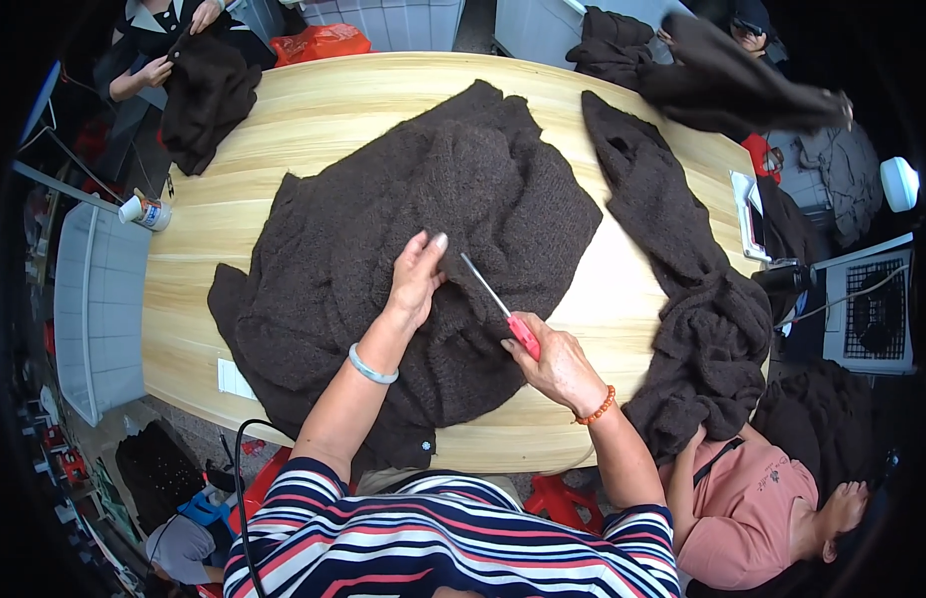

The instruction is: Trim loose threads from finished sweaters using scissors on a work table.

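A large dark brown knitted garment (313, 249) lies spread and rumpled on the table in front of me. Over its middle, my left hand (415, 284) is closed with bent fingers, seemingly pinching a fold of the knit. To the right of it, my right hand (563, 371) grips a red-handled tool (524, 335). Its slim metal shaft points up and left, toward my left hand, with the tip just above the fabric. The exact kind of tool does not show. A white button sits on the garment near my body.
More dark knitwear (672, 229) lies along the table's right side, beside a person in a pink top (747, 508). Two people across the pale wooden table (383, 90) handle dark garments. A white cup (144, 211) stands at the left edge, a tablet-like device (750, 214) at the right.
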Demonstrator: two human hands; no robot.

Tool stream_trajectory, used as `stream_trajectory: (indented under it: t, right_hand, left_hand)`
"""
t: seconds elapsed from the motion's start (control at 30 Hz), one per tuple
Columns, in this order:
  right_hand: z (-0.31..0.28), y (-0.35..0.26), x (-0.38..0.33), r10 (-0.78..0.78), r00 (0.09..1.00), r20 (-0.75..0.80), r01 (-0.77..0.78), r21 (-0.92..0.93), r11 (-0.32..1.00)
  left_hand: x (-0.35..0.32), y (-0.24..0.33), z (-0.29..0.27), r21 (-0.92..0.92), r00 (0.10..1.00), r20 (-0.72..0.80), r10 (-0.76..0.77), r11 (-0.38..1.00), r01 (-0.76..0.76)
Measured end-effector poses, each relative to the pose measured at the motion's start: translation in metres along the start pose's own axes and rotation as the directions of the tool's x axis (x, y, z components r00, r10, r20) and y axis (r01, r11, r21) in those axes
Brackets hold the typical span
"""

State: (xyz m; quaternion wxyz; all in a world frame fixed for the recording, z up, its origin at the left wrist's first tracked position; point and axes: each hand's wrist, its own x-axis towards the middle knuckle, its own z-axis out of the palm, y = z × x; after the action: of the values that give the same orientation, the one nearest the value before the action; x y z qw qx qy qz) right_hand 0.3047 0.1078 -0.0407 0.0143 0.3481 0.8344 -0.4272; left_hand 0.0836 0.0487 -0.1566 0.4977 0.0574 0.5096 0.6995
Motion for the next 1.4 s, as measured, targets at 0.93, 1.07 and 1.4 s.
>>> stream_trajectory:
  t: [0.93, 1.07, 1.4]
  right_hand:
    - [-0.01, -0.024, 0.037, -0.028, 0.998, 0.062, 0.039, -0.176, 0.984]
    - [-0.017, -0.014, 0.02, 0.009, 1.0, -0.005, -0.009, -0.035, 0.999]
    - [0.0, 0.062, -0.063, 0.274, 0.953, -0.132, -0.254, 0.152, 0.955]
  left_hand:
    - [0.056, -0.001, -0.004, 0.157, 0.956, -0.018, 0.293, 0.945, -0.286]
    - [0.021, 0.005, 0.01, 0.585, 0.914, 0.069, 0.399, 0.726, -0.361]
    - [-0.06, -0.072, 0.049, 0.76, 0.786, 0.61, 0.097, -0.353, -0.546]
